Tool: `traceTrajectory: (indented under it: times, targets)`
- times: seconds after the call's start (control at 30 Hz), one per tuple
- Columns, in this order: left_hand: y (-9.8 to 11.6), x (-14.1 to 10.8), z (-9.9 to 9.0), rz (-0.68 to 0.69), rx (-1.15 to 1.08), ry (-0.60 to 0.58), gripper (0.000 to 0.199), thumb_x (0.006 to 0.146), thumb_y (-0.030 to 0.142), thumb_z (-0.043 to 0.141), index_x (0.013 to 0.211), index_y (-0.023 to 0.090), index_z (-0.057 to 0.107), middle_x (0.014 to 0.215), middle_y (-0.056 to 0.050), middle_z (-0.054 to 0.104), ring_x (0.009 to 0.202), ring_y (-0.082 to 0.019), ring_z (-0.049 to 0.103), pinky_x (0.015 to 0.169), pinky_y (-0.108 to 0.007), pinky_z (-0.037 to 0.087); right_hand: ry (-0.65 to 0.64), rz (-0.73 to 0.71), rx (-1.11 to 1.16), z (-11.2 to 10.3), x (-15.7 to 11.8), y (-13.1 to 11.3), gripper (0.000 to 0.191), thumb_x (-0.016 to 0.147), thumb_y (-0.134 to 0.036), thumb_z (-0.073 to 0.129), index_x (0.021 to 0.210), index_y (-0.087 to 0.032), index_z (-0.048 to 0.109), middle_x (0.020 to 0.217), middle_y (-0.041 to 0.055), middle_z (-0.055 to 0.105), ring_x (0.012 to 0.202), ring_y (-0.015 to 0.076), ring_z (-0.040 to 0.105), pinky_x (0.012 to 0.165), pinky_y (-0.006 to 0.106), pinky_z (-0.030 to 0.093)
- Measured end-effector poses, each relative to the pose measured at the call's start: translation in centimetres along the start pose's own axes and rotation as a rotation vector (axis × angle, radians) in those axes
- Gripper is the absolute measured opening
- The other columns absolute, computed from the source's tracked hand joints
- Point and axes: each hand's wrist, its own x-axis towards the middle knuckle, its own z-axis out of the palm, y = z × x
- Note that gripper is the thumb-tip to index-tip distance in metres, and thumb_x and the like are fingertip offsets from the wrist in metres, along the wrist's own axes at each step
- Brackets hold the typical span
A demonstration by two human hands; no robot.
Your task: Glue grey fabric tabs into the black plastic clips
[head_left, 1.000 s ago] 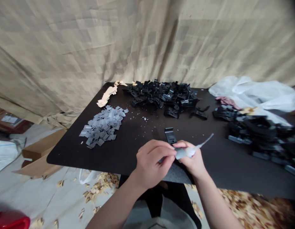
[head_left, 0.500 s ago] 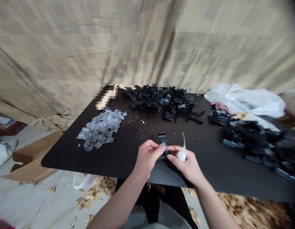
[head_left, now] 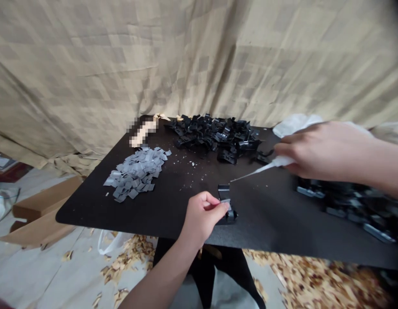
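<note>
My left hand (head_left: 203, 214) pinches a black plastic bracket (head_left: 224, 192) close to the table's front edge. A small grey pad (head_left: 226, 203) lies on the bracket under my left fingertips. My right hand (head_left: 317, 148) is closed around a white glue bottle (head_left: 280, 161), most of it hidden by the fingers. Its long thin nozzle points left and down, the tip a little above and right of the bracket and apart from it. A heap of grey pads (head_left: 141, 171) lies to the left, and a heap of black brackets (head_left: 214, 135) at the back.
More black parts (head_left: 343, 201) are piled on the right side of the dark table (head_left: 98, 206), partly behind my right arm. A white plastic bag (head_left: 297, 123) is at the back right. A cardboard box (head_left: 47, 210) and peeled scraps (head_left: 131, 257) lie on the floor.
My right hand has left the bracket and moved right and up, and the bottle's nozzle has swung from upright to pointing left. My left hand stays on the bracket, slightly further right.
</note>
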Motion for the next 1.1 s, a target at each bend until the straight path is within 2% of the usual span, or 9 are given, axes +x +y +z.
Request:
traceTrajectory:
  times: [0.17, 0.23, 0.4, 0.53, 0.63, 0.77, 0.83, 0.97, 1.1]
  targets:
    - [0.3, -0.5, 0.2, 0.024, 0.070, 0.001, 0.023, 0.063, 0.026, 0.068, 0.057, 0.017, 0.047, 0.049, 0.003, 0.053, 0.049, -0.010, 0.050, 0.050, -0.021, 0.035, 0.024, -0.204, 0.079, -1.6, 1.0, -1.4, 0.053, 0.080, -0.057, 0.045, 0.051, -0.014, 0.056, 0.045, -0.0025, 0.043, 0.042, 0.0015, 0.023, 0.054, 0.028, 0.007]
    - [0.4, -0.6, 0.3, 0.022, 0.080, 0.003, 0.024, 0.063, 0.026, 0.068, 0.057, 0.017, 0.047, 0.049, 0.003, 0.054, 0.049, -0.009, 0.050, 0.050, -0.021, 0.035, 0.024, -0.235, 0.083, -1.8, 1.2, -1.8, 0.051, 0.081, -0.055, 0.045, 0.052, -0.014, 0.057, 0.046, -0.0023, 0.043, 0.043, 0.0015, 0.024, 0.054, 0.028, 0.007]
    - [0.1, -0.6, 0.5, 0.022, 0.051, 0.002, 0.024, 0.064, 0.027, 0.068, 0.059, 0.016, 0.047, 0.052, 0.003, 0.056, 0.050, -0.009, 0.050, 0.051, -0.020, 0.036, -0.046, -0.241, -0.067, -1.7, 1.7, -2.5, 0.034, 0.077, -0.041, 0.060, 0.055, -0.015, 0.058, 0.050, -0.0020, 0.049, 0.045, 0.0026, 0.036, 0.053, 0.028, 0.009]
    - [0.0, -0.7, 0.6, 0.021, 0.044, 0.000, 0.023, 0.064, 0.026, 0.068, 0.058, 0.016, 0.048, 0.052, 0.002, 0.056, 0.051, -0.009, 0.050, 0.052, -0.021, 0.036, 0.010, -0.233, 0.050, -1.2, 1.9, -2.7, 0.045, 0.087, -0.037, 0.047, 0.051, -0.012, 0.055, 0.046, -0.0019, 0.046, 0.042, 0.0005, 0.033, 0.053, 0.027, 0.011]
    - [0.1, -0.7, 0.7, 0.017, 0.041, 0.005, 0.023, 0.063, 0.026, 0.068, 0.058, 0.016, 0.048, 0.052, 0.002, 0.056, 0.051, -0.009, 0.050, 0.052, -0.021, 0.036, -0.015, -0.225, 0.077, -1.3, 1.8, -2.9, 0.046, 0.089, -0.034, 0.043, 0.051, -0.011, 0.054, 0.046, -0.0023, 0.045, 0.043, 0.0003, 0.031, 0.054, 0.027, 0.012]
    - [0.2, -0.6, 0.7, 0.018, 0.041, 0.023, 0.023, 0.063, 0.025, 0.068, 0.058, 0.016, 0.048, 0.053, 0.002, 0.057, 0.052, -0.010, 0.051, 0.053, -0.021, 0.036, -0.105, -0.273, -0.186, -2.1, 1.4, -3.3, 0.013, 0.074, -0.018, 0.061, 0.061, -0.014, 0.059, 0.055, 0.0005, 0.053, 0.049, 0.0056, 0.042, 0.054, 0.028, 0.011]
    - [0.3, -0.6, 0.8, 0.015, 0.036, 0.029, 0.023, 0.063, 0.025, 0.068, 0.058, 0.016, 0.047, 0.053, 0.002, 0.056, 0.052, -0.009, 0.051, 0.053, -0.021, 0.036, -0.128, -0.299, -0.278, -2.4, 1.2, -3.4, 0.005, 0.069, -0.014, 0.064, 0.065, -0.015, 0.060, 0.059, 0.0023, 0.056, 0.052, 0.0093, 0.046, 0.054, 0.029, 0.010]
    - [0.5, -0.6, 0.7, 0.011, 0.040, 0.035, 0.023, 0.064, 0.024, 0.068, 0.058, 0.015, 0.047, 0.052, 0.003, 0.055, 0.051, -0.008, 0.050, 0.053, -0.019, 0.036, -0.160, -0.262, -0.271, -2.3, 1.0, -3.4, 0.004, 0.069, -0.015, 0.064, 0.066, -0.015, 0.061, 0.061, 0.0024, 0.057, 0.052, 0.0079, 0.044, 0.054, 0.029, 0.010]
    - [0.6, -0.7, 0.7, 0.020, 0.057, 0.037, 0.024, 0.064, 0.025, 0.068, 0.057, 0.015, 0.047, 0.051, 0.003, 0.054, 0.051, -0.007, 0.049, 0.052, -0.018, 0.036, -0.164, -0.171, -0.122, -2.0, 1.0, -3.2, 0.013, 0.075, -0.015, 0.061, 0.063, -0.011, 0.061, 0.057, -0.0020, 0.054, 0.048, 0.0017, 0.036, 0.055, 0.031, 0.008]
